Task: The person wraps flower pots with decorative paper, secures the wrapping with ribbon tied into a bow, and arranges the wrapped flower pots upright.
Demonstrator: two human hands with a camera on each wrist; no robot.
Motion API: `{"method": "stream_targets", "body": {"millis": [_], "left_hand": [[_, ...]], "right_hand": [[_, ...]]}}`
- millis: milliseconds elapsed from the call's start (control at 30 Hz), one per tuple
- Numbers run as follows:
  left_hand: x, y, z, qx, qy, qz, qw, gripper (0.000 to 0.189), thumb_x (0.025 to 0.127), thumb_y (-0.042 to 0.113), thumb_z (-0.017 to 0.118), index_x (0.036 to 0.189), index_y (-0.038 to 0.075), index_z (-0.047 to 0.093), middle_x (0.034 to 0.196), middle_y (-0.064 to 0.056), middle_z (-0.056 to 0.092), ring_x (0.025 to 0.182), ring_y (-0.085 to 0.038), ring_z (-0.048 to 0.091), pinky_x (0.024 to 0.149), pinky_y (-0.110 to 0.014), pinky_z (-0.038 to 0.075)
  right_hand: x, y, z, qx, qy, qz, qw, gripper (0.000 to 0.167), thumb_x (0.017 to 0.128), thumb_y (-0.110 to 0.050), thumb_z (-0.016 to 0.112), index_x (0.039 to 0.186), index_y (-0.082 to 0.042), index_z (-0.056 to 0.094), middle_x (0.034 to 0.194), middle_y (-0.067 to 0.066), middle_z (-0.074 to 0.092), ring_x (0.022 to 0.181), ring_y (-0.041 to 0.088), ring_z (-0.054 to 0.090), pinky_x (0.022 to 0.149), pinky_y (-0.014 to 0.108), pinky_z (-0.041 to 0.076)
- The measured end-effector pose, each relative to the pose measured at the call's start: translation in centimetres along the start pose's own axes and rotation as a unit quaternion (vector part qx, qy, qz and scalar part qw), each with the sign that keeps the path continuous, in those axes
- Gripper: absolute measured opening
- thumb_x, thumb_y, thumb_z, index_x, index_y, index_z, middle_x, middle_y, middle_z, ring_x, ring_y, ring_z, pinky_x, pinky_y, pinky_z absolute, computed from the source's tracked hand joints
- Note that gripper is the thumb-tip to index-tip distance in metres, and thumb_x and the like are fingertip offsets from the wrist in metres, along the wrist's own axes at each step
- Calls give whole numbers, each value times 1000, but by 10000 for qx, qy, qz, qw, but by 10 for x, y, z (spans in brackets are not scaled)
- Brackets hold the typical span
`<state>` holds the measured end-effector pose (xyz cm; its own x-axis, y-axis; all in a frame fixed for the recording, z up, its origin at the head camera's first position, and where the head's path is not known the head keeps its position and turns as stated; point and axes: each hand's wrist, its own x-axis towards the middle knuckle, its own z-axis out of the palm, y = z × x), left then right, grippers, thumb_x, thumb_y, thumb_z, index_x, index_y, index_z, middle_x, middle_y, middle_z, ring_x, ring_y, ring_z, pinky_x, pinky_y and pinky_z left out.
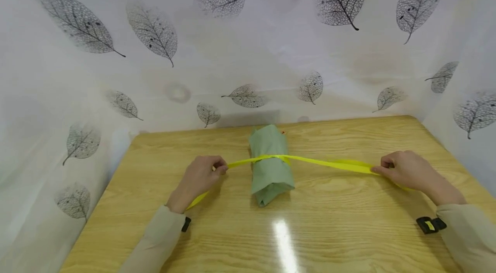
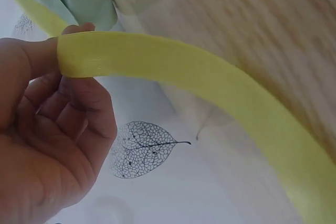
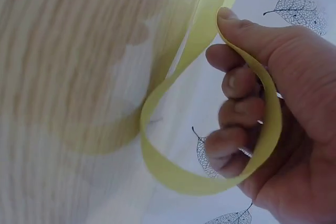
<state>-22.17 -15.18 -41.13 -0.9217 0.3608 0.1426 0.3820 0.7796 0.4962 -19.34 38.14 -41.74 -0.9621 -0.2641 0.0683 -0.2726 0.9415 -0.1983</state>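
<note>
A pale green wrapped bundle [image 1: 271, 174] lies on the table, its folded end facing me. Around its middle runs a yellow ribbon [image 1: 321, 161], stretched out to both sides. To the left of the bundle, my left hand [image 1: 201, 177] pinches the ribbon between thumb and fingers, and a loose tail hangs below; the left wrist view shows this tail [image 2: 210, 72] curving away. My right hand [image 1: 407, 172] pinches the other side of the ribbon, far to the right. In the right wrist view the ribbon [image 3: 184, 184] loops below the thumb and passes across the curled fingers.
The wooden table [image 1: 333, 230] reaches back to a white curtain [image 1: 248, 57] printed with dark leaf skeletons, which also hangs at both sides. A small red bit [image 1: 283, 132] shows behind the bundle's far right corner. Black straps [image 1: 431, 224] sit at the wrists.
</note>
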Motion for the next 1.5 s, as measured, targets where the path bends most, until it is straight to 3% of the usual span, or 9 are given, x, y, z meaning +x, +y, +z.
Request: {"method": "stream_targets", "body": {"millis": [200,400,567,900,1000,1133,1267,1367,1500], "left_hand": [[-2,2,-3,-123,4,212,9997,12,99,20,69,103,11,76,89,4,77,75,-5,66,68,-28,56],[-2,7,-9,-70,-241,269,9993,17,99,30,69,108,16,76,98,6,76,87,-10,69,80,-35,57],[4,13,-11,-293,-613,458,9966,30,98,34,69,122,15,73,119,1,75,95,-13,68,81,-34,56],[16,11,-9,-875,-1143,582,9879,12,99,20,68,107,13,75,98,2,75,84,-8,64,76,-26,54],[18,7,-10,-1835,-1155,262,9759,11,100,19,66,109,13,68,99,-2,74,88,-15,67,79,-31,57],[20,10,-16,-3306,-1189,-78,9362,12,102,14,63,112,8,58,103,-9,72,96,-31,70,79,-35,58],[21,14,-21,-4117,-1090,-32,9048,18,103,11,61,119,2,61,105,-3,73,99,-24,71,79,-28,56],[22,16,-20,-4297,-1053,76,8968,31,102,9,62,131,-3,60,104,3,75,97,-13,72,80,-26,56],[23,19,-18,-4229,-955,67,9011,36,102,10,63,135,-3,60,99,6,75,92,-14,73,77,-25,56]], "right_hand": [[5,-15,-6,144,63,-243,9996,11,92,-24,77,91,-13,75,79,-5,65,68,7,54,61,27,45],[14,-58,-17,699,695,-838,9916,24,91,-16,77,112,-5,73,105,9,72,78,8,63,61,27,50],[25,-84,-16,1142,281,-1145,9864,29,95,-19,74,120,-5,69,112,10,71,72,-6,53,58,21,46],[42,-60,-3,746,-229,-790,9938,38,94,-13,72,129,0,65,121,25,65,73,9,58,65,30,51],[43,-49,6,693,-521,-779,9932,41,94,-17,73,131,-1,65,122,24,65,84,18,64,72,38,55],[46,-42,11,626,-619,-779,9931,31,93,-13,73,121,0,70,109,18,68,88,23,64,73,42,55],[49,-38,10,586,-540,-798,9936,9,92,-7,71,100,-4,74,92,5,70,80,18,63,71,40,55],[49,-36,8,610,-519,-624,9948,5,94,-9,69,93,-10,74,85,-3,70,76,12,61,68,35,53],[47,-34,2,740,-293,-284,9964,11,98,-14,66,100,-7,74,84,0,71,72,9,58,62,29,47]]}}
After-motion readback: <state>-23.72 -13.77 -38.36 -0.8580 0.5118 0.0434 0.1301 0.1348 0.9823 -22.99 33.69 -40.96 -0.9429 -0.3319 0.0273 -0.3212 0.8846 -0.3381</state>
